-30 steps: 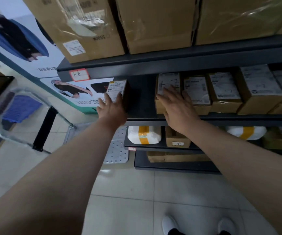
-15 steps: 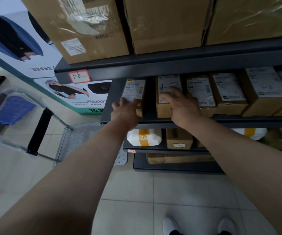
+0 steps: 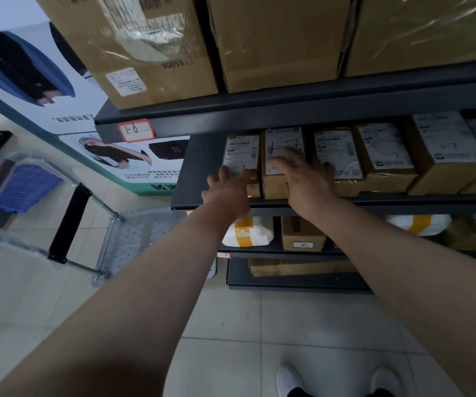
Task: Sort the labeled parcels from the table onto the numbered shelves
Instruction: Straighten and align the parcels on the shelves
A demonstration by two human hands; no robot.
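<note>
So the small labeled parcel (image 3: 242,151) is sitting at the left end of the row on the dark shelf (image 3: 403,201). The left hand (image 3: 226,193) is pressing its front with fingers spread, not gripping. The right hand (image 3: 308,181) is lying flat, fingers apart, on the neighbour parcel (image 3: 283,138) just beside it.

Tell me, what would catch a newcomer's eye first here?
On the dark shelf, the left hand touches a small labelled parcel at the row's left end while the right hand lies flat on the box beside it. Above, big cardboard cartons sit over a red-framed tag marked 1-6.
</note>
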